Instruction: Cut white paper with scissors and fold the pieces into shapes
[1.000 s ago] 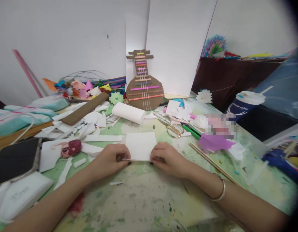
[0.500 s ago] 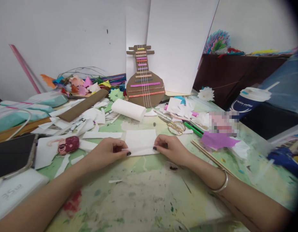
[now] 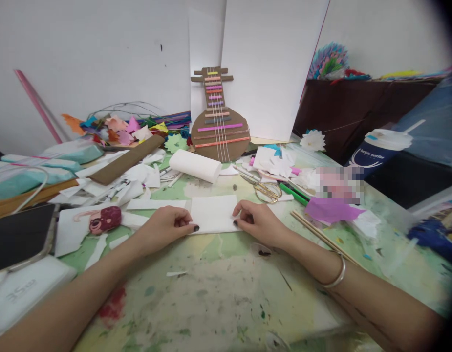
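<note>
A paint-stained table [image 3: 211, 298] carries everything here. At its far side stands a tall white board [image 3: 266, 73], and before it a cardboard lute [image 3: 219, 131] with white strings, leaning slightly back. The left hand [image 3: 167, 227] has its fingers curled and pinches the near left corner of a white paper sheet [image 3: 213, 212]; the right hand [image 3: 260, 222] pinches the right edge in the same way. This sheet lies between both hands, nearer than the white paper roll [image 3: 195, 166]. Gold-handled scissors [image 3: 269, 192] rest behind the right hand.
</note>
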`<action>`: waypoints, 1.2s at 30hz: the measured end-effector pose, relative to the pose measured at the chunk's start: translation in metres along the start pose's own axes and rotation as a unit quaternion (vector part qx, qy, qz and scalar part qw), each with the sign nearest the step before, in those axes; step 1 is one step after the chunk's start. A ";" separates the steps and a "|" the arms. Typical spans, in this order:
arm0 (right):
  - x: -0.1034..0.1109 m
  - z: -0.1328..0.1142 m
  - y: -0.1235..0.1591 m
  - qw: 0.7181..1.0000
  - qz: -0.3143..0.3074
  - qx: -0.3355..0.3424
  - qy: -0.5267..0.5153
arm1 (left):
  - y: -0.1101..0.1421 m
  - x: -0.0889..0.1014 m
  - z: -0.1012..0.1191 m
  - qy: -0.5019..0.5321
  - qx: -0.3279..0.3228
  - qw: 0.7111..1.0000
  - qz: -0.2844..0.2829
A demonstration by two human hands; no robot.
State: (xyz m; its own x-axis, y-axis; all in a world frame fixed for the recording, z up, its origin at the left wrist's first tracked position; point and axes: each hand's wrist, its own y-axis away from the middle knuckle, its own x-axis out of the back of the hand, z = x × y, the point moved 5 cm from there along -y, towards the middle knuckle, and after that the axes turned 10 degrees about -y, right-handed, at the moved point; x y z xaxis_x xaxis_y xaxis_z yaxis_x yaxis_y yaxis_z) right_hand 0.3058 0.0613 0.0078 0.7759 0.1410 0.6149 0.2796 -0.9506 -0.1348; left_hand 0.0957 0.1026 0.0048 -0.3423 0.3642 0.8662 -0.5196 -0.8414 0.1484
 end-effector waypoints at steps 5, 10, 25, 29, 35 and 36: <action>-0.002 0.001 0.001 1.000 -0.011 0.003 0.006 | -0.004 -0.001 -0.002 -0.002 0.001 1.000 -0.012; -0.002 0.000 0.000 1.000 -0.012 -0.003 0.010 | -0.007 -0.004 -0.011 -0.002 0.000 1.000 -0.027; -0.002 -0.002 0.001 1.000 -0.021 0.000 0.007 | -0.007 -0.004 -0.015 0.027 0.019 0.998 -0.062; -0.002 -0.003 0.001 1.000 -0.020 0.000 0.009 | -0.007 -0.004 -0.014 0.029 0.019 0.998 -0.056; -0.002 0.000 0.001 1.000 -0.013 0.004 0.006 | -0.005 -0.002 -0.008 0.012 0.008 0.998 -0.058; -0.002 0.001 0.002 1.000 -0.013 0.005 0.005 | -0.004 -0.002 -0.007 0.010 0.007 0.998 -0.059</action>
State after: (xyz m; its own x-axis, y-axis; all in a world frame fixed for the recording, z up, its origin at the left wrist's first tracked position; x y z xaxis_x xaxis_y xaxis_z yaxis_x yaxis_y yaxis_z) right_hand 0.3048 0.0597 0.0057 0.7631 0.1630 0.6254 0.3053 -0.9438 -0.1266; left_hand 0.0931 0.1084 -0.0011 -0.2953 0.4695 0.8321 -0.5463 -0.7975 0.2561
